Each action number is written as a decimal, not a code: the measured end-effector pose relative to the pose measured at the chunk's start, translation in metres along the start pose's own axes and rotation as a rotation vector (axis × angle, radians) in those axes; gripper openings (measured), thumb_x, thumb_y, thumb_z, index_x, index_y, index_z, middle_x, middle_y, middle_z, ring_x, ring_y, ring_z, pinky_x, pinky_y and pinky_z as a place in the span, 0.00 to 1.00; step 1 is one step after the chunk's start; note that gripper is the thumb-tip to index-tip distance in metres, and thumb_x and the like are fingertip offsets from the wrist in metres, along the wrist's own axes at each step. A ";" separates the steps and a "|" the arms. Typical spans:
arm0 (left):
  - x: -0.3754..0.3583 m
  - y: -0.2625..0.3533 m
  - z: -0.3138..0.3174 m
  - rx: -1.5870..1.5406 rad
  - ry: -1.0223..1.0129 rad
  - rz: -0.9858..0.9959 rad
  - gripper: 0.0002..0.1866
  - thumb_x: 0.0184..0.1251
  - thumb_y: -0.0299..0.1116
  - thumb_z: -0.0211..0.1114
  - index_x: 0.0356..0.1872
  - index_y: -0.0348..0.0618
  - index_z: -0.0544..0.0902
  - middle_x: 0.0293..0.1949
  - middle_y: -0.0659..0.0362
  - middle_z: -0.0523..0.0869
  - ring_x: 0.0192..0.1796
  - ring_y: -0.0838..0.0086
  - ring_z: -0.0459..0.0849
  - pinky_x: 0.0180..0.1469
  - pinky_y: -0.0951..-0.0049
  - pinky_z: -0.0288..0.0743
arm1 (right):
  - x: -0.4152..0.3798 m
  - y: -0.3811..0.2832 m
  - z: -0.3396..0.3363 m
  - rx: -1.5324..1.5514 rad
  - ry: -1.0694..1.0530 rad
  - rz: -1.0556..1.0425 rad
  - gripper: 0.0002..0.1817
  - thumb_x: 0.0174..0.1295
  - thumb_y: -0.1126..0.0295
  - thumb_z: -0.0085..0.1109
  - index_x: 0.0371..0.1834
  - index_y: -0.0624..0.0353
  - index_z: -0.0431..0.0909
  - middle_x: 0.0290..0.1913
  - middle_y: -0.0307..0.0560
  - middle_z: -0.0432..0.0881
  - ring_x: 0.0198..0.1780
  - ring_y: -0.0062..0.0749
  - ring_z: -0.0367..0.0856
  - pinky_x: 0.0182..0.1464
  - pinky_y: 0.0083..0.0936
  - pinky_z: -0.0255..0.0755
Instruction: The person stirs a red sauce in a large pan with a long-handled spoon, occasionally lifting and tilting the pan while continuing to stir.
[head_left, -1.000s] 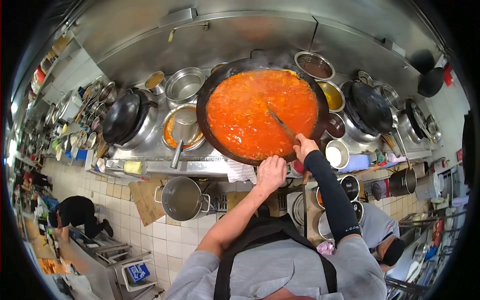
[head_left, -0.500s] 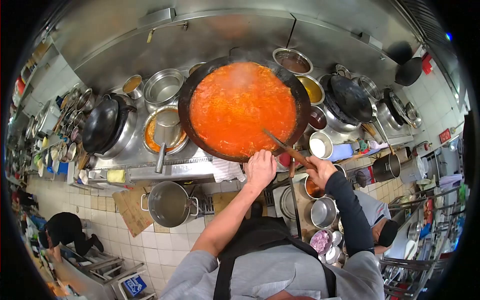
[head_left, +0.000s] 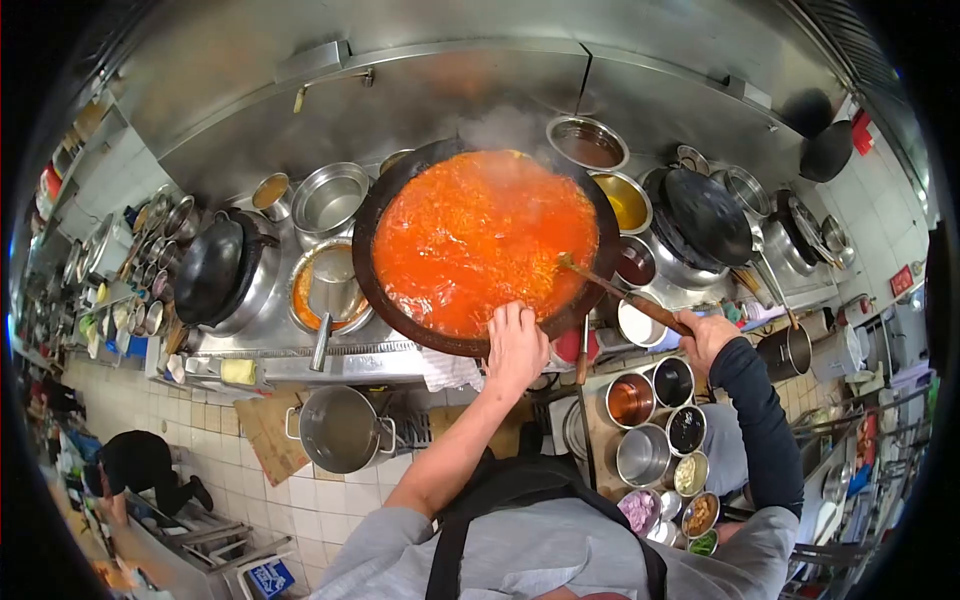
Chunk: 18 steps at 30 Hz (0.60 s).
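A big black wok [head_left: 372, 290] holds bubbling, steaming orange-red sauce [head_left: 480, 235] with small yellowish bits. At its near rim is my left hand [head_left: 517, 345], fingers curled over the edge and gripping it. To the right of the wok, my right hand [head_left: 708, 340] is closed round the end of a long wooden-handled stirring tool [head_left: 640, 303]. That tool slants over the right rim, and its head is hidden in the sauce. A strainer [head_left: 335, 285] lies across a steel pan [head_left: 297, 300] of orange liquid left of the wok.
Sauce bowls [head_left: 588, 145] and a yellow-liquid bowl [head_left: 625, 205] stand right of the wok. Black woks flank it: one left [head_left: 210, 270], one right [head_left: 705, 215]. Ingredient pots [head_left: 643, 455] sit near my right arm. A stockpot [head_left: 340, 430] stands lower left; another person [head_left: 145, 470] bends beyond it.
My right hand has moved right and outward with the tool, whose submerged end has shifted right in the sauce. My left hand stays at the rim. The view has tilted slightly.
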<state>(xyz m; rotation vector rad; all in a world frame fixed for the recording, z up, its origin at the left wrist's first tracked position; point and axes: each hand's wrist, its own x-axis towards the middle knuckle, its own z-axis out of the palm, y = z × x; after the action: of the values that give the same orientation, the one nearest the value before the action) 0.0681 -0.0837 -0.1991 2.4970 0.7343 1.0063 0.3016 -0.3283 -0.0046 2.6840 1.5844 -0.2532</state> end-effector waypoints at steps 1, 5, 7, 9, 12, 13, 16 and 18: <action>0.001 0.000 0.000 0.011 0.013 0.002 0.17 0.65 0.27 0.72 0.52 0.34 0.79 0.61 0.42 0.79 0.63 0.41 0.77 0.64 0.40 0.73 | 0.009 0.011 0.004 -0.022 0.009 0.008 0.19 0.71 0.68 0.70 0.64 0.52 0.83 0.41 0.66 0.92 0.48 0.69 0.92 0.53 0.61 0.84; 0.002 0.004 0.001 0.048 0.028 -0.004 0.18 0.63 0.26 0.73 0.52 0.35 0.78 0.61 0.43 0.79 0.64 0.41 0.77 0.65 0.41 0.72 | 0.061 0.069 0.018 -0.032 0.061 -0.068 0.22 0.70 0.70 0.69 0.67 0.49 0.83 0.41 0.67 0.92 0.47 0.70 0.91 0.53 0.61 0.84; 0.004 0.007 -0.001 0.077 0.049 0.007 0.18 0.63 0.26 0.73 0.52 0.36 0.78 0.61 0.43 0.79 0.64 0.41 0.77 0.65 0.41 0.72 | 0.098 0.106 0.031 -0.057 0.055 -0.074 0.24 0.69 0.69 0.69 0.70 0.47 0.84 0.41 0.67 0.92 0.46 0.69 0.91 0.51 0.62 0.84; 0.004 0.011 -0.001 0.088 0.057 -0.006 0.15 0.67 0.26 0.72 0.50 0.37 0.78 0.61 0.42 0.79 0.65 0.41 0.78 0.66 0.39 0.72 | 0.140 0.142 0.045 -0.051 0.093 -0.149 0.26 0.69 0.69 0.69 0.71 0.46 0.84 0.40 0.66 0.92 0.45 0.68 0.92 0.50 0.61 0.85; 0.006 0.014 -0.001 0.167 0.072 0.009 0.15 0.66 0.26 0.73 0.50 0.37 0.78 0.62 0.43 0.80 0.65 0.40 0.78 0.66 0.39 0.73 | 0.197 0.167 0.051 0.004 0.099 -0.238 0.26 0.69 0.70 0.69 0.71 0.48 0.85 0.43 0.64 0.92 0.48 0.67 0.91 0.53 0.58 0.85; 0.006 0.014 0.000 0.172 0.066 -0.003 0.15 0.66 0.27 0.73 0.50 0.37 0.78 0.62 0.43 0.80 0.65 0.40 0.78 0.66 0.39 0.73 | 0.212 0.169 0.050 0.046 0.108 -0.268 0.26 0.69 0.71 0.69 0.71 0.49 0.85 0.46 0.64 0.92 0.50 0.67 0.91 0.55 0.58 0.85; 0.004 0.015 0.004 0.187 0.047 -0.035 0.16 0.66 0.27 0.73 0.50 0.38 0.78 0.61 0.43 0.80 0.64 0.40 0.78 0.65 0.40 0.73 | 0.266 0.187 0.077 0.081 0.171 -0.385 0.26 0.69 0.73 0.70 0.71 0.49 0.85 0.51 0.64 0.92 0.54 0.67 0.90 0.58 0.57 0.84; 0.003 0.014 0.006 0.206 0.035 -0.046 0.16 0.66 0.28 0.73 0.50 0.38 0.78 0.61 0.43 0.80 0.64 0.40 0.78 0.64 0.40 0.73 | 0.295 0.184 0.095 0.143 0.197 -0.460 0.26 0.69 0.73 0.70 0.71 0.49 0.84 0.53 0.63 0.92 0.55 0.67 0.90 0.58 0.56 0.84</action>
<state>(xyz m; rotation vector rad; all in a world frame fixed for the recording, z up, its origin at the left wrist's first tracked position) 0.0794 -0.0937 -0.1948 2.6272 0.9461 1.0059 0.5890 -0.1707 -0.1548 2.4646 2.3181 -0.1095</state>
